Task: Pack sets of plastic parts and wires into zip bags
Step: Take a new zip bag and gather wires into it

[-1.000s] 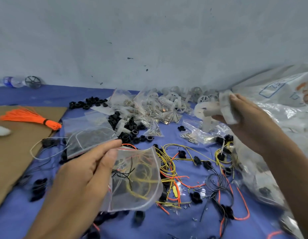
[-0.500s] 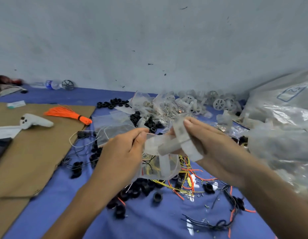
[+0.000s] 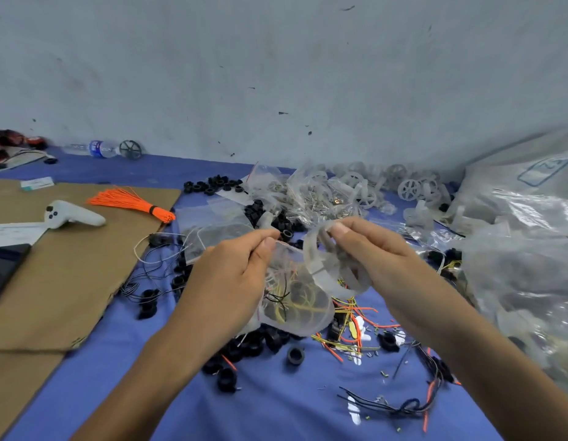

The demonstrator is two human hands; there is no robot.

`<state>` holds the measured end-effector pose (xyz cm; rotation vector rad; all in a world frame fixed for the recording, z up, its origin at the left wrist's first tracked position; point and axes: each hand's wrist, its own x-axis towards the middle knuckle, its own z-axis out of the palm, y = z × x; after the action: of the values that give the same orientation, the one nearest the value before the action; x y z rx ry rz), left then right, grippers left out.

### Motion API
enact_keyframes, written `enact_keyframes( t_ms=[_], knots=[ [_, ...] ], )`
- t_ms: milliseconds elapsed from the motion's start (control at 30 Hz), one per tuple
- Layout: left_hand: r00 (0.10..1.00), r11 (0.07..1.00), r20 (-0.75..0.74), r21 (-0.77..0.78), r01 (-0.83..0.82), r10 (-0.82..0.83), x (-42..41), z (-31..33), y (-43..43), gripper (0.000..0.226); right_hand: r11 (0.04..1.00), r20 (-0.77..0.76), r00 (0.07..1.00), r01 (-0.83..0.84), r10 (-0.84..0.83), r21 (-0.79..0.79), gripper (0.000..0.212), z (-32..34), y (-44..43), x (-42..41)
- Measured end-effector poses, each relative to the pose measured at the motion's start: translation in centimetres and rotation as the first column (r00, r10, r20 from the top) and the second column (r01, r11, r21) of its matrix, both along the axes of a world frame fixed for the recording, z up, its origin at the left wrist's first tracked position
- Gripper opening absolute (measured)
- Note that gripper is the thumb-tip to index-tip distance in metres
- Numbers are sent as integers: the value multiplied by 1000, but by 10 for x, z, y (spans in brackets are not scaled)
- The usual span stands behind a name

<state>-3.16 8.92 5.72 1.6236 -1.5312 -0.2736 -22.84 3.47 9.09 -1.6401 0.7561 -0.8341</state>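
I see two bare hands meeting above a blue cloth-covered counter (image 3: 123,361). My left hand (image 3: 232,275) pinches the top edge of a small clear, crinkled zip bag (image 3: 300,308) between thumb and forefinger, the other fingers curled beneath. The bag hangs just above the counter, and thin yellow and black wires are coiled inside its soft, glossy film.

My right hand (image 3: 371,249) is closed in a fingertip pinch on a translucent white plastic wheel-shaped part (image 3: 324,265), a curved, matte rim with flat spokes. The part sits at the bag's mouth, touching the film; I cannot tell whether any of it is inside.

Below the bag lie loose yellow and orange wires (image 3: 352,313) and chunky black plastic rings (image 3: 295,356). Behind the hands is a heap of translucent white spoked wheels (image 3: 410,189) mixed with small clear bags. A large, wrinkled clear plastic sack (image 3: 524,249) fills the right side.

To the left, a flat brown cardboard sheet (image 3: 53,281) carries a tied bundle of bright orange wires (image 3: 130,202) and a smooth white handheld controller (image 3: 73,214).
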Motion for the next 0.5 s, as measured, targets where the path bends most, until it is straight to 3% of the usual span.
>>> enact_keyframes(
  t_ms=[200, 367, 500],
  knots=[
    [1000, 1000, 11, 14, 27, -28, -6, 0, 3, 33, 978, -213, 974, 26, -71, -208, 7, -6, 3, -7],
    [1000, 1000, -5, 11, 25, -25, -6, 0, 4, 33, 905, -392, 905, -21, -163, -425, 29, -23, 9, 2],
    [1000, 999, -7, -38, 7, -7, -1, -1, -1, 31, 907, -428, 902, -229, 61, -354, 37, -28, 16, 7]
  ],
)
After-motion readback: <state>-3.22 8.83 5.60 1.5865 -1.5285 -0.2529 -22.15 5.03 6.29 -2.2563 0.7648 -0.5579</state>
